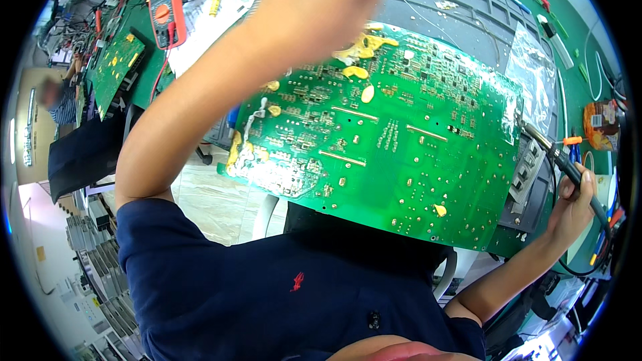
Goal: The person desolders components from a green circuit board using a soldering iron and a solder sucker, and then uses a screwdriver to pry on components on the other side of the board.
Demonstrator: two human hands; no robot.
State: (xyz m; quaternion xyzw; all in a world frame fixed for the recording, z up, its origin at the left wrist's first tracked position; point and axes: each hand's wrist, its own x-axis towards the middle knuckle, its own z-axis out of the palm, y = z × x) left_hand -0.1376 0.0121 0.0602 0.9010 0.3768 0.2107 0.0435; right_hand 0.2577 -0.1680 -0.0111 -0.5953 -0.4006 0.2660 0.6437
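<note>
A large green circuit board [381, 167] lies in front of me, dotted with solder joints, small parts and yellow glue blobs. At its right side, my right hand [575, 207] grips a soldering iron [567, 168] by the handle. The iron slants up and left, its tip near the board's right edge; I cannot tell whether they touch. My left hand [328, 3] is raised over the board's far left part, covering some of it. It is smeared by motion and partly cut off at the upper edge, so its fingers are unclear.
Under the board is a grey work mat [461, 10]. A red multimeter [166, 10] lies at the far left, near another green board [117, 73]. At right are a clear plastic bag [531, 70], an orange-handled tool [572, 140] and an orange package [600, 124]. Another person [63, 103] sits at far left.
</note>
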